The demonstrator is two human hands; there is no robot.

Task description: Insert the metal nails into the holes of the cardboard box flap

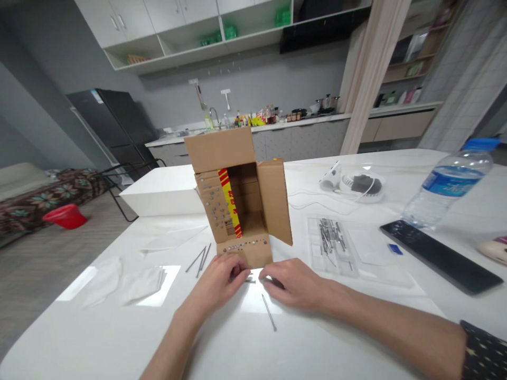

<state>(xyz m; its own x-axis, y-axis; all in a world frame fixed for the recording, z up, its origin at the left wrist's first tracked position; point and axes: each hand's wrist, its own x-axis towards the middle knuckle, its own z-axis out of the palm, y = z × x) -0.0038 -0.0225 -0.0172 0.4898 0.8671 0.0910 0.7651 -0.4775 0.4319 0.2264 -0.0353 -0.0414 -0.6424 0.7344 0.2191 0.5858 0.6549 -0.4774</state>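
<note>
One loose steel nail [269,312] could roll if nudged, the white counter [99,338] being glossy; the thin near flap [257,256] might tear if pressed hard. Just beyond the left hand [220,279] and right hand [292,282] stands the matte corrugated cardboard box [275,200], studded with nail heads [211,198]; blur means I cannot tell whether either grip is clamped

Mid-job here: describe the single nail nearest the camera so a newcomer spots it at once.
On the white table, find the open cardboard box, with the left hand and right hand in front of it. Nearer the camera than their fingers lies the nail. It lies alone, unlike the loose nails grouped left of the box.
</note>
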